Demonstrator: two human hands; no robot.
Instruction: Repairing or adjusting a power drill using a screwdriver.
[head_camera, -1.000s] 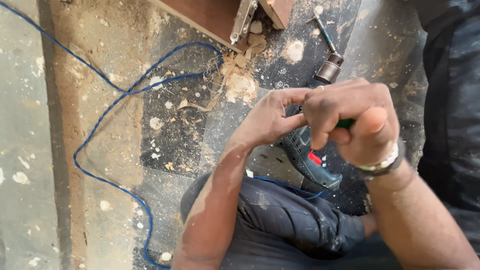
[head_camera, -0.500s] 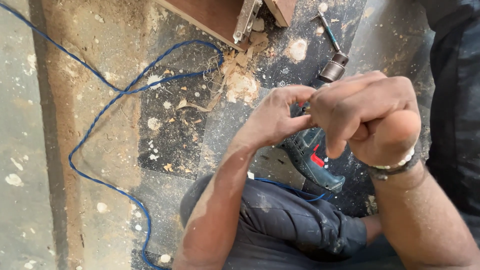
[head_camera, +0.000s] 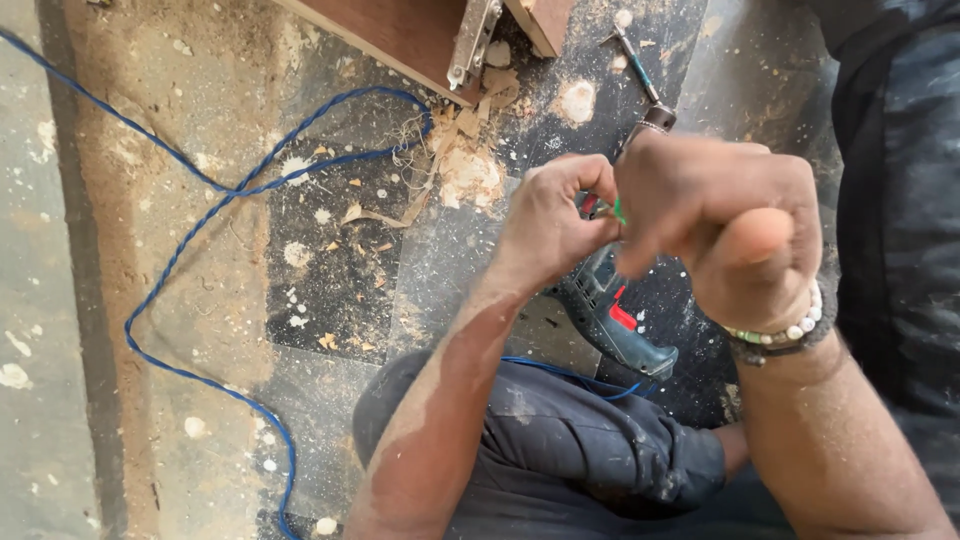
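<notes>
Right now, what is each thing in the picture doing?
Left hand: curled, gripping the drill's front end.
Right hand: fisted around a small green piece.
Grey-green electric drill with red switch: held off the floor, mostly hidden by the hands.
Twisted blue cable: lying loose, looping across the dusty floor.
Metal hinge: folded against the brown wooden board.

- You have one view only, from the camera on your head, so no second view shares the scene.
- It looks steeply down, close over your left hand (head_camera: 555, 225) and right hand (head_camera: 725, 225).
- Near edge: your knee and forearms. Far edge: a wooden board (head_camera: 400, 35).
- The dusty floor (head_camera: 150, 200) fills the left side; dark clothing fills the right.
</notes>
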